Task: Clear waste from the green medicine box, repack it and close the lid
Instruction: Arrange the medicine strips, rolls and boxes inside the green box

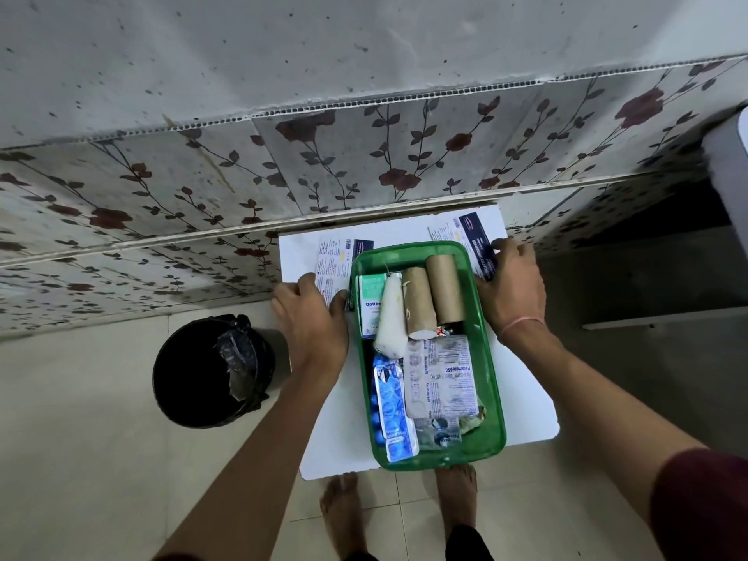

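Black plastic lines the bin (210,374) on the floor at my left, well placed for the waste. I think the step now is to steady the green medicine box (491,358) and choose what goes out, so I should hold it flat on the white tabletop (522,382) and lift one piece at a time.

My left hand (313,317) rests beside the box's left wall, its fingers (338,297) loosely spread over a printed leaflet (334,263) and gripping nothing. Inside the open box lie a small carton (370,301), a white roll (392,317), two brown cardboard tubes (433,295), and blister strips (441,374). No lid shows.

My right hand (512,289) lies flat at the box's right wall, fingers (508,247) relaxed on a dark-printed flattened carton (473,232); whether they pinch it I cannot tell.
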